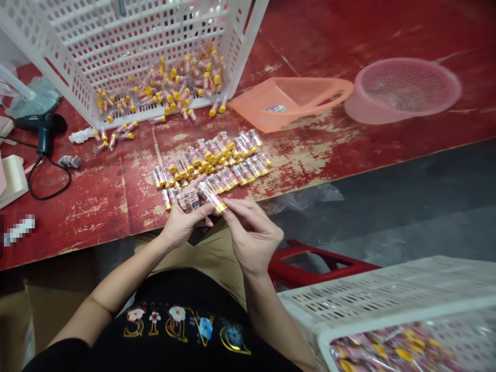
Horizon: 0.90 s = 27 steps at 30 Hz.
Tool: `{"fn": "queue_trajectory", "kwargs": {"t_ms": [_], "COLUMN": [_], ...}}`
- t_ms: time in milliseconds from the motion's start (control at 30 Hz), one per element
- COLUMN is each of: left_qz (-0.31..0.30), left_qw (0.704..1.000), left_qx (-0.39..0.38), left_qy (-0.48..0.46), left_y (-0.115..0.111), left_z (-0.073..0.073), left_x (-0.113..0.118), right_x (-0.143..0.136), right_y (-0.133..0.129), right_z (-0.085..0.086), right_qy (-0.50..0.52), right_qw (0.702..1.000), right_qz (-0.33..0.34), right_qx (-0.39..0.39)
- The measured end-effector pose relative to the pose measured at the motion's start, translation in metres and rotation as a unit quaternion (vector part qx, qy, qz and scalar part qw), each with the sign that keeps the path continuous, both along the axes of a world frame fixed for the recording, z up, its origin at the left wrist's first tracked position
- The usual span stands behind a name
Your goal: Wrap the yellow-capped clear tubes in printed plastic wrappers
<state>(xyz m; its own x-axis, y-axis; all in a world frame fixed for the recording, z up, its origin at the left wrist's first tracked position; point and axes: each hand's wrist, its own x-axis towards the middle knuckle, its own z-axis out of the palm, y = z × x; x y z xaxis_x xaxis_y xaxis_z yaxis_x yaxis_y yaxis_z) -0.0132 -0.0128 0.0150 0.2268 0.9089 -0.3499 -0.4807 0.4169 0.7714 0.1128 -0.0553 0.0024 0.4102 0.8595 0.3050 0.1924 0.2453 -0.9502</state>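
Note:
My left hand is closed around a small bundle of printed labels at the table's front edge. A clear tube with a yellow cap lies across its thumb and fingers. At the capped end of that tube, my right hand pinches with thumb and forefinger. Just beyond both hands, rows of similar labelled tubes lie side by side, yellow caps toward me. Part of the bundle is hidden by my left fingers and the tube.
A tipped white crate spills loose yellow-capped tubes at the back. Right of it lie an orange scoop and a pink basket. A hair dryer sits left. Another crate and red stool stand below right.

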Motion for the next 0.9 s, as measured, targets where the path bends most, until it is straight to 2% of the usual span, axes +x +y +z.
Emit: {"fn": "queue_trajectory", "kwargs": {"t_ms": [100,200,267,333,400,467,567,667,700,767,833,900], "left_qz": [0.020,0.032,0.034,0.038,0.045,0.052,0.056,0.056,0.057,0.064,0.076,0.094], "left_qw": [0.999,0.995,0.992,0.989,0.987,0.986,0.985,0.985,0.985,0.986,0.987,0.987], "left_qx": [-0.023,-0.078,-0.111,-0.134,-0.146,-0.151,-0.152,-0.153,-0.151,-0.144,-0.137,-0.130], "left_qy": [-0.023,-0.046,-0.053,-0.052,-0.049,-0.047,-0.051,-0.060,-0.059,-0.051,-0.039,-0.024], "left_y": [0.007,0.014,0.016,0.017,0.017,0.018,0.022,0.026,0.027,0.029,0.030,0.030], "left_z": [-0.003,-0.007,-0.011,-0.014,-0.016,-0.016,-0.015,-0.015,-0.015,-0.014,-0.012,-0.010], "left_x": [0.003,0.001,-0.002,-0.004,-0.004,-0.005,-0.007,-0.011,-0.012,-0.014,-0.016,-0.021], "right_x": [0.030,0.088,0.127,0.155,0.168,0.171,0.165,0.147,0.137,0.109,0.079,0.055], "right_y": [0.024,0.075,0.119,0.160,0.190,0.203,0.205,0.227,0.245,0.294,0.347,0.389], "right_z": [-0.030,-0.071,-0.095,-0.113,-0.125,-0.131,-0.128,-0.108,-0.098,-0.078,-0.059,-0.047], "right_qy": [0.094,0.161,0.152,0.117,0.066,0.007,-0.112,-0.238,-0.271,-0.329,-0.385,-0.401], "right_qw": [0.994,0.979,0.973,0.977,0.984,0.990,0.989,0.970,0.962,0.940,0.895,0.873], "right_qz": [-0.030,-0.127,-0.172,-0.177,-0.163,-0.135,-0.081,-0.037,-0.015,0.037,0.036,0.024], "right_qx": [-0.037,-0.020,-0.002,-0.009,-0.027,-0.050,-0.061,-0.019,-0.018,-0.081,-0.221,-0.276]}}
